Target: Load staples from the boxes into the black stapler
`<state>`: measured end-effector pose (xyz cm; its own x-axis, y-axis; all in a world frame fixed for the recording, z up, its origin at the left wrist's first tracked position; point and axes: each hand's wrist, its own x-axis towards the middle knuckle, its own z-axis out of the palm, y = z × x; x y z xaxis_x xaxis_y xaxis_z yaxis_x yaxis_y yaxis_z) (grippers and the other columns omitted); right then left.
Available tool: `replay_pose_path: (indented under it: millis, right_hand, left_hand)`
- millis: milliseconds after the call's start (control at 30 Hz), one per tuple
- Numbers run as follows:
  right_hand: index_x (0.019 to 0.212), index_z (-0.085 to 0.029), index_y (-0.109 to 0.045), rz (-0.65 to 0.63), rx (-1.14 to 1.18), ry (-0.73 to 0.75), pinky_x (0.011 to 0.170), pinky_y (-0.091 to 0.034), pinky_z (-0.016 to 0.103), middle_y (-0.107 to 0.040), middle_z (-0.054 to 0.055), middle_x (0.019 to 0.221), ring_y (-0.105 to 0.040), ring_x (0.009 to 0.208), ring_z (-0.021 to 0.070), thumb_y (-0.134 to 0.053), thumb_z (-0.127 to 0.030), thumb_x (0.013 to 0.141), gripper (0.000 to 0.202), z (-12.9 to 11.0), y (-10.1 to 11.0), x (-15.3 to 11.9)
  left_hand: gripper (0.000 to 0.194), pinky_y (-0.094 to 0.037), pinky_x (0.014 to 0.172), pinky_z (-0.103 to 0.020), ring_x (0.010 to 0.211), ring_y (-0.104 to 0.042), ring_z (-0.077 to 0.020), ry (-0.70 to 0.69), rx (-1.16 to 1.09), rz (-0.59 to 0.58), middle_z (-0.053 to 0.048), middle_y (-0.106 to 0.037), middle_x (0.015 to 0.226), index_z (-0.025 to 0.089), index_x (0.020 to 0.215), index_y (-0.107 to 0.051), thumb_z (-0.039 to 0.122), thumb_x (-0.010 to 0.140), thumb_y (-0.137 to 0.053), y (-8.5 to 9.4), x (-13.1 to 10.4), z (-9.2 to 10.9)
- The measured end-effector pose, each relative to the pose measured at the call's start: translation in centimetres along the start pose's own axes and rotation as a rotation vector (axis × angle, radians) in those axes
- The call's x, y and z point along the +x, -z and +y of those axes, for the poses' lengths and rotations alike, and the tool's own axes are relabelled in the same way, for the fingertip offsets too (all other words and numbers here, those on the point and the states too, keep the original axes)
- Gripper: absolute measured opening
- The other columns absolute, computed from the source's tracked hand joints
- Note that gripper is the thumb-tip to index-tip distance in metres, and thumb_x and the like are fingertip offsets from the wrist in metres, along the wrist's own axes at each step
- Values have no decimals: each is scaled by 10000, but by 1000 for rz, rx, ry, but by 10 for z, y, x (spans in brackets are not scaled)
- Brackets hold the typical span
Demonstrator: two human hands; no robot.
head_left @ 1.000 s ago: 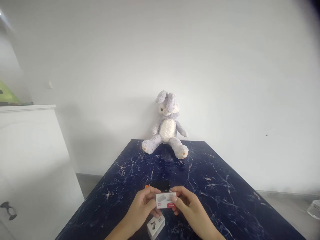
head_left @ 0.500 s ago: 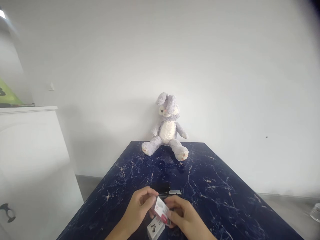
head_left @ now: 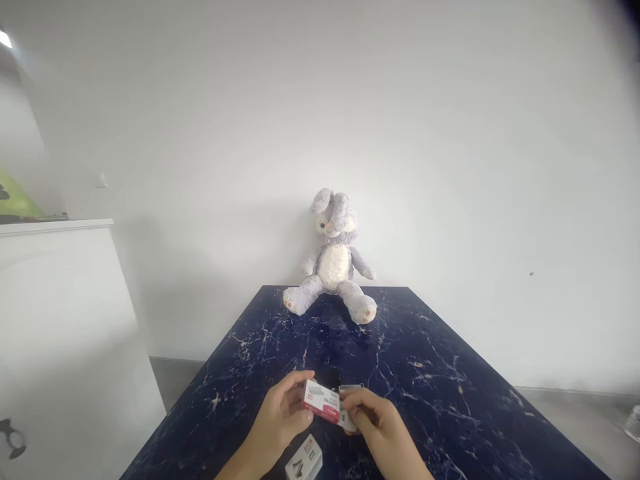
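Spanning the gap between 2 bare hands, a small white-and-red box (head_left: 321, 399) is held above a dark blue marbled table (head_left: 450, 387). Its left end is gripped between the thumb and fingers of the left hand (head_left: 280, 415); at its right end, a pale piece (head_left: 346, 419) is pinched by the right hand (head_left: 376, 417), whose curled fingers are partly hidden. Whether that piece is a flap or an inner tray cannot be told, and the finer print is too small to be read. Below, another white box (head_left: 305, 459) is seen on the table, near the bottom edge of view. Behind the held box, a black object (head_left: 329, 377) is mostly covered, and a greyish strip (head_left: 353, 386) is partly masked by the right hand. A plush rabbit (head_left: 335, 267) is seated at the far edge. A cabinet handle (head_left: 17, 441) at left and a clear object (head_left: 634, 422) at right are cut off.
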<state>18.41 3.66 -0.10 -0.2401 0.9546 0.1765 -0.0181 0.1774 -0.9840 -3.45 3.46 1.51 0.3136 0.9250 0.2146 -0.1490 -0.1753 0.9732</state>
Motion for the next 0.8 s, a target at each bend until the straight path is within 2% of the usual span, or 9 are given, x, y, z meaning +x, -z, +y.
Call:
replay_pose_path:
  millis: [133, 300, 433, 533, 667, 800]
  right_hand:
    - [860, -218, -691, 18, -278, 132, 705, -534, 264, -667, 66, 1120, -650, 773, 166, -572, -344, 891, 176, -6, 0, -3]
    - [992, -251, -704, -6, -523, 224, 694, -540, 254, -644, 72, 1192, -643, 710, 141, -554, -339, 912, 192, -8, -1, -5]
    - [1089, -268, -694, -3, -608, 226, 685, -537, 239, -638, 76, 1201, -652, 733, 143, -536, -354, 937, 235, -5, 0, -4]
    - [1020, -273, -688, -19, -640, 211, 693, -516, 227, -634, 47, 1163, -643, 750, 133, -550, -341, 936, 176, -5, 3, -3]
    - [834, -236, -607, -14, -623, 187, 705, -482, 223, -638, 6, 957, -618, 756, 132, -571, -313, 919, 121, -8, 5, -2]
    - [842, -231, -585, -15, -580, 167, 698, -464, 229, -640, 0, 907, -603, 756, 140, -546, -329, 930, 138, -8, 3, -2]
  left_hand:
    - [364, -483, 916, -346, 1054, -622, -263, -27, 10, 37, -70, -638, 1125, 213, 1111, -664, 176, 753, -718, -4, -1, 3]
    - [415, -475, 828, -302, 993, -622, -244, -15, -67, 111, -49, -652, 1109, 209, 988, -728, 82, 597, -665, -4, 2, 1]
    - [449, -459, 831, -301, 1002, -617, -241, 17, -95, 134, -47, -683, 1095, 212, 989, -730, 78, 569, -643, -2, 3, 0]
    - [456, -453, 829, -298, 1001, -618, -239, 18, -99, 130, -43, -692, 1092, 214, 992, -731, 84, 564, -647, -1, 2, -1]
    - [434, -455, 834, -309, 1006, -625, -253, 7, -105, 134, -51, -696, 1110, 213, 990, -731, 115, 569, -685, 1, 3, -5]
    - [424, -465, 840, -320, 1000, -631, -261, 22, -93, 152, -65, -700, 1118, 208, 1005, -717, 149, 585, -733, 3, 5, -10]
